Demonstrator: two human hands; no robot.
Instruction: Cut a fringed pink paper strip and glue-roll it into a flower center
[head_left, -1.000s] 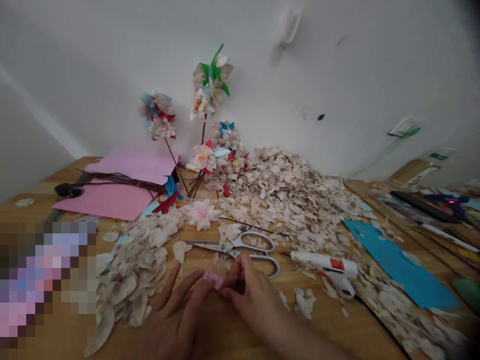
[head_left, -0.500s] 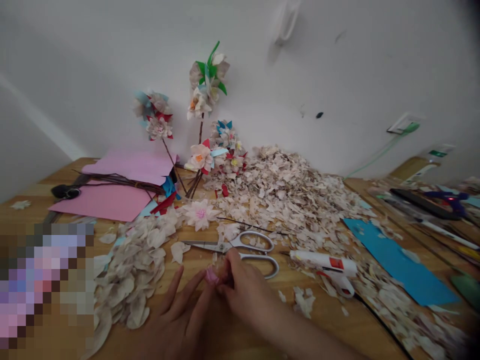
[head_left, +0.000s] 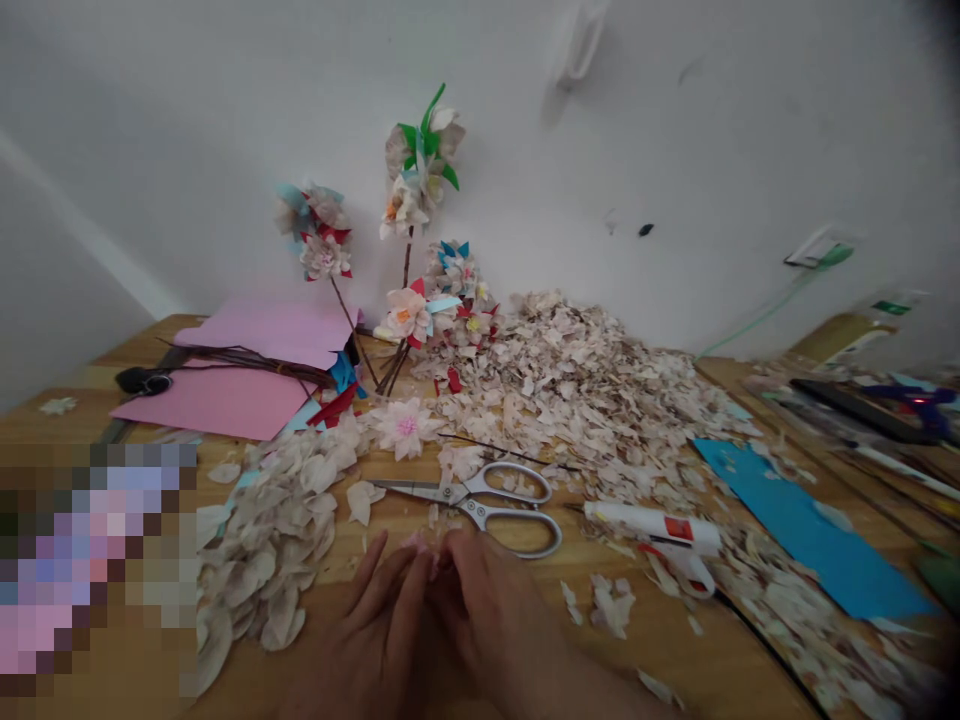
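Both of my hands meet low in the middle of a wooden table (head_left: 390, 515). My left hand (head_left: 375, 630) and my right hand (head_left: 491, 625) pinch a small pink paper piece (head_left: 421, 547) between their fingertips; most of it is hidden by the fingers. Silver scissors (head_left: 480, 500) lie just beyond my fingers, blades pointing left. A white glue gun (head_left: 652, 525) lies to the right of the scissors. A finished pale flower with a pink centre (head_left: 405, 425) rests further back.
A big heap of pale petal scraps (head_left: 570, 385) covers the table's middle and a smaller pile (head_left: 277, 520) lies at left. Paper flowers on stems (head_left: 416, 180) lean on the wall. Pink sheets (head_left: 225, 390) lie at back left, blue paper (head_left: 795, 520) at right.
Both hands have drawn closer together and slightly nearer to me, closing over the pink piece so that less of it shows. The view shifted a little.
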